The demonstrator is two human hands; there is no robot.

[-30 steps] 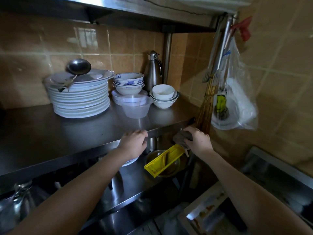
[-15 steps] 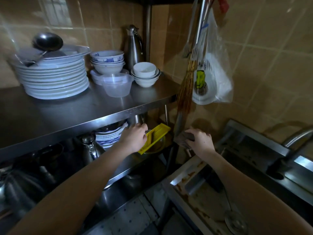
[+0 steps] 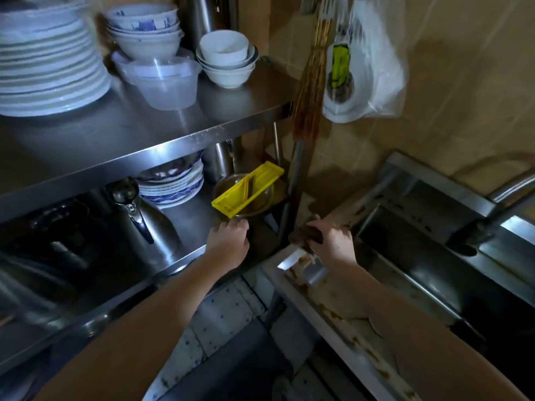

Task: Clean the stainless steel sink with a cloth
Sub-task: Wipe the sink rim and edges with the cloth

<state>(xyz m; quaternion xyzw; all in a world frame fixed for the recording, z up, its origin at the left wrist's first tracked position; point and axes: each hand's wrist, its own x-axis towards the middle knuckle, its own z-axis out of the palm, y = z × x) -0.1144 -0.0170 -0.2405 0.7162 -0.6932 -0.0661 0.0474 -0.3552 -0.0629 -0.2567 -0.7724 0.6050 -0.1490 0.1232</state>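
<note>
Steel rack point(image 3: 185, 146): two shelves at the left, apparently serving as storage beside the wash area.
Plates point(image 3: 49, 62): a tall white stack on the top shelf, far left, probably nested to save room.
Bowls point(image 3: 144, 27): blue-patterned and white ones stacked behind a clear plastic tub point(image 3: 166, 82), likely for the same reason.
Kettle point(image 3: 144, 221): a steel one on the lower shelf, spout toward the camera.
Yellow slicer point(image 3: 247, 189): laid across a metal bowl point(image 3: 246, 195) on the lower shelf, tilted, its ends overhanging the rim.
Left hand point(image 3: 228, 241): fingers curled at the lower shelf's front edge just below the slicer, apparently for support; I cannot tell whether it grips anything.
Right hand point(image 3: 333, 241): closed around a dark cloth point(image 3: 307, 235), pressing it on the sink's near-left corner (a sensible place to begin).
Sink point(image 3: 327, 311): stainless steel, at the right; its front rim shows brown rust-like stains, the basin is dark, and a faucet point(image 3: 509, 189) arches in from the right edge.
Stage: wiping seems barely begun, since the stains remain along the rim.
</note>
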